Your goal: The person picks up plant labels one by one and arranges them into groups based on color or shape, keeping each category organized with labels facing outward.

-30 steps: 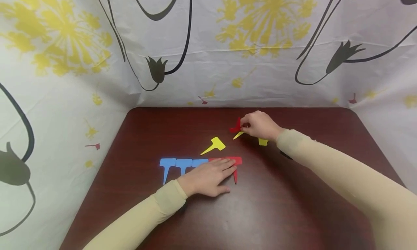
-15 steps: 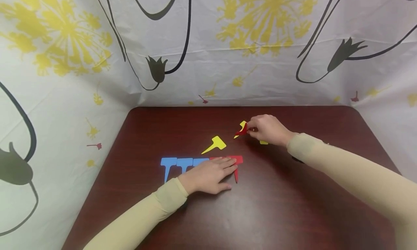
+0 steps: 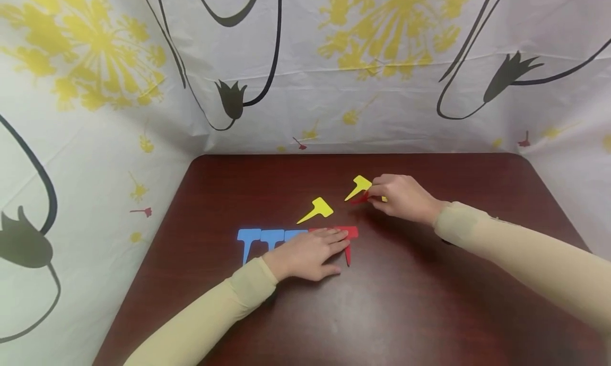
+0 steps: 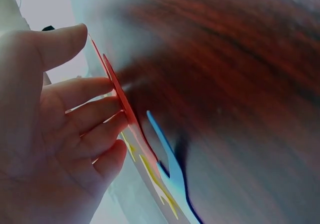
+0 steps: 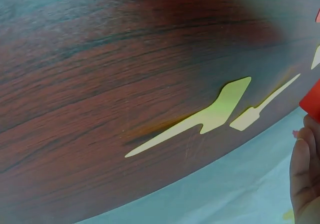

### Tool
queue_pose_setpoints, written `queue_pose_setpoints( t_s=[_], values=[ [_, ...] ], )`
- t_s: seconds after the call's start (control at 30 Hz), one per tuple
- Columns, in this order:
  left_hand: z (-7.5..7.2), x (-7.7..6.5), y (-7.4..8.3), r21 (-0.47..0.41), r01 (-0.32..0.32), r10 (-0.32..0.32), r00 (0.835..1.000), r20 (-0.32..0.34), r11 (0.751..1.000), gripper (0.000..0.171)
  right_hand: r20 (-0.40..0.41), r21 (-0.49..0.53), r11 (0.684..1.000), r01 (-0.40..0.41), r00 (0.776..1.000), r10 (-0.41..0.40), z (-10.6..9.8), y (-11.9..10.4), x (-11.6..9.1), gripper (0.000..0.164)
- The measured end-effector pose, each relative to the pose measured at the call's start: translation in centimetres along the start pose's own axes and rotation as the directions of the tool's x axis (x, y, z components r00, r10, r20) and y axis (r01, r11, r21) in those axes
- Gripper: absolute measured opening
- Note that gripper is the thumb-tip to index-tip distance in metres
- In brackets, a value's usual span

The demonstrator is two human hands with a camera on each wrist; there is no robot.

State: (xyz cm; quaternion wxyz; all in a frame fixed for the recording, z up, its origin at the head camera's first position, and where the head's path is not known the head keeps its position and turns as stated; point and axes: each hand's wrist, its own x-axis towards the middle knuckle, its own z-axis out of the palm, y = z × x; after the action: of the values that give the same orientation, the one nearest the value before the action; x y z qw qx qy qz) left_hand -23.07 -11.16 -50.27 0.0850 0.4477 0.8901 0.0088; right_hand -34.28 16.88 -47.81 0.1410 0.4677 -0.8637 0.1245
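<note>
My left hand (image 3: pixel 305 255) rests, fingers extended, on red T-shaped plant labels (image 3: pixel 351 232) and partly covers them. To their left, in the same row, lie blue T-shaped plant labels (image 3: pixel 249 234), their stems pointing toward me. In the left wrist view, the fingertips touch the red labels beside a blue one (image 4: pixel 174 176). My right hand (image 3: pixel 404 197) pinches another red plant label (image 3: pixel 361 198) over the far part of the table. A yellow plant label (image 3: pixel 361 184) lies beside those fingers, and another (image 3: pixel 322 207) lies nearer the row. The right hand mostly hides a third yellow label (image 3: pixel 384 199).
The dark wood-grain table (image 3: pixel 382 313) has rounded far corners. A white cloth (image 3: pixel 296 116) printed with yellow and grey flowers hangs behind it and along both sides.
My right hand has moved right and slightly nearer with the red plant label, uncovering a yellow one. The left hand has stayed on the row.
</note>
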Motion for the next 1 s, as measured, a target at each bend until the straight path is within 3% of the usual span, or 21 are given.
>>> queue_pose_setpoints(
  t_s=[0.5,1.0],
  values=[
    [0.0,0.0,0.1,0.019,0.001,-0.001,1.0,-0.005,1.0,0.069,-0.052,-0.028,0.993,0.113,0.992,-0.115,0.9,-0.7,-2.5,0.026],
    [-0.2,0.0,0.1,0.004,0.007,-0.007,1.0,0.001,1.0,0.069,0.035,-0.034,0.99,0.134,0.99,-0.133,1.6,-1.7,-4.5,0.029]
  ],
)
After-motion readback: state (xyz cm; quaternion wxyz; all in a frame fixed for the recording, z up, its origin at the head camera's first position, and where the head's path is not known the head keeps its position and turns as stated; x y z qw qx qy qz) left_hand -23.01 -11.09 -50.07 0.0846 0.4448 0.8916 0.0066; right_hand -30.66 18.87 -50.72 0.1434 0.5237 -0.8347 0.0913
